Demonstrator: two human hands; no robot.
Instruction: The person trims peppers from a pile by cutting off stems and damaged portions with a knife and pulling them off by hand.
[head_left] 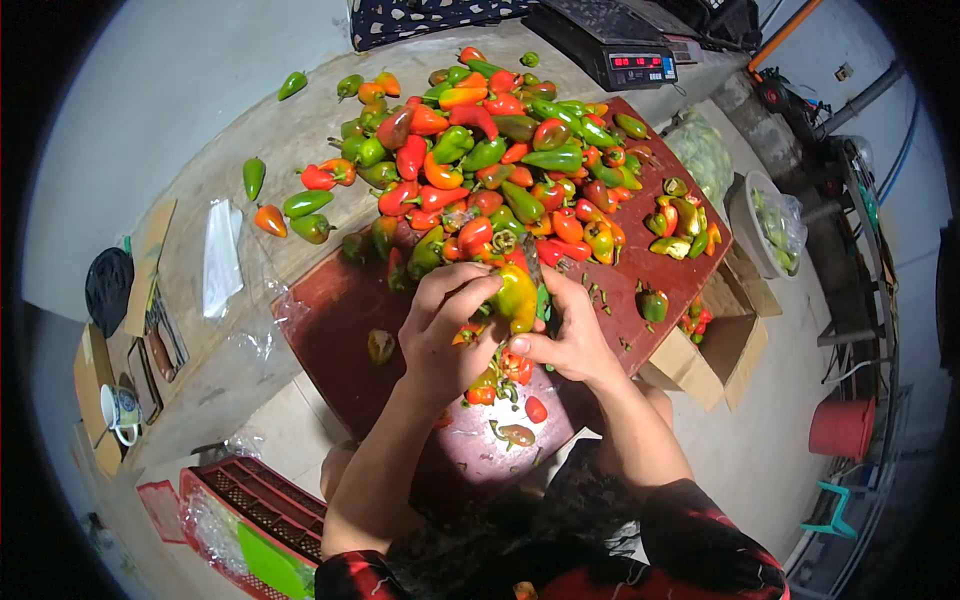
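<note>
Holds a yellow-green pepper (pixel 516 300) in the left hand (pixel 450 325) above the red counter (pixel 330 350); apparently grips a knife (pixel 531 258) in the right hand (pixel 572 335), close beside it. Cannot read the red digits (pixel 637 62) on the scale (pixel 590 45) or print on the mug (pixel 120 410).

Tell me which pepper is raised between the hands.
The glossy yellow-green pepper, between the left hand and right hand; the heaped red and green peppers lie beyond both.
</note>
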